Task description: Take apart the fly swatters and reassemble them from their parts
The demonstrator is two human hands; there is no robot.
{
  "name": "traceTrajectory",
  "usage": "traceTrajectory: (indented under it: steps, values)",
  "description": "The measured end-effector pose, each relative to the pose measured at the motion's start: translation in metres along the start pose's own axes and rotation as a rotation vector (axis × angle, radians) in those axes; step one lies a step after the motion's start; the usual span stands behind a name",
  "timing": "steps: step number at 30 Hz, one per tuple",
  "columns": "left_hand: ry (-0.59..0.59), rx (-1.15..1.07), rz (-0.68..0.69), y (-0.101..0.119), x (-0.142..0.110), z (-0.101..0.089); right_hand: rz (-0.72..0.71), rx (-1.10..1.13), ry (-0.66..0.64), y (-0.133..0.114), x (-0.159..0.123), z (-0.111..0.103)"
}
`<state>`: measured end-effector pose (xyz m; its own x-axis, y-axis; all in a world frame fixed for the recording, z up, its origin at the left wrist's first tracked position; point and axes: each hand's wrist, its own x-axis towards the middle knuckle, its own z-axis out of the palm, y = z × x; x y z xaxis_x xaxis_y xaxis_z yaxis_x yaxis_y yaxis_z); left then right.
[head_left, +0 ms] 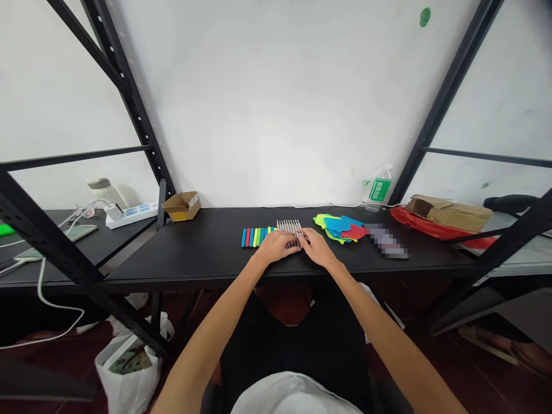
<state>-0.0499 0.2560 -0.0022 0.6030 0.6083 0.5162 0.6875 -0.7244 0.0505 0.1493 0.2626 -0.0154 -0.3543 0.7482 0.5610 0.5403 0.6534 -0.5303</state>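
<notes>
A row of thin grey rods (288, 224) lies side by side on the black table. My left hand (277, 246) rests over the near left part of this row, its fingers stretched across the rods. At the row's right end, my right hand (317, 247) has its thumb and fingertips closed around a grey rod at the edge. Left of the grey rods is a neat row of coloured sticks (256, 237) in blue, red, yellow and green; my left hand hides its right end. A loose pile of flat coloured pieces (342, 227), yellow-green, blue and red, lies beyond my right hand.
A small open cardboard box (181, 207) stands at the table's back left. Toward the back right are a water bottle (380, 188), a blurred flat packet (388, 241) and brown packaging (448, 213) on red plastic. Black shelf posts (129, 98) rise at both sides.
</notes>
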Motion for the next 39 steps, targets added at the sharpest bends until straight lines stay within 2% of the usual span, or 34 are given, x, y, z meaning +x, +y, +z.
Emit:
traceTrajectory:
  steps: [3,10,17,21,39]
  values:
    - [-0.001,-0.002,-0.003,0.001,0.0,-0.001,-0.035,0.021,-0.005,-0.001,0.0,-0.001]
    - [0.001,-0.012,-0.003,0.001,0.0,-0.001,0.064,-0.01,0.054,0.005,0.001,0.002]
    - [0.002,-0.014,-0.009,0.001,0.0,-0.001,0.031,0.012,0.015,0.004,0.0,0.0]
    - [0.001,-0.011,-0.009,0.002,0.001,-0.002,0.034,0.035,0.035,0.004,0.0,0.001]
    - [-0.001,-0.02,-0.041,0.002,0.002,-0.002,0.146,0.11,0.088,0.013,0.005,-0.001]
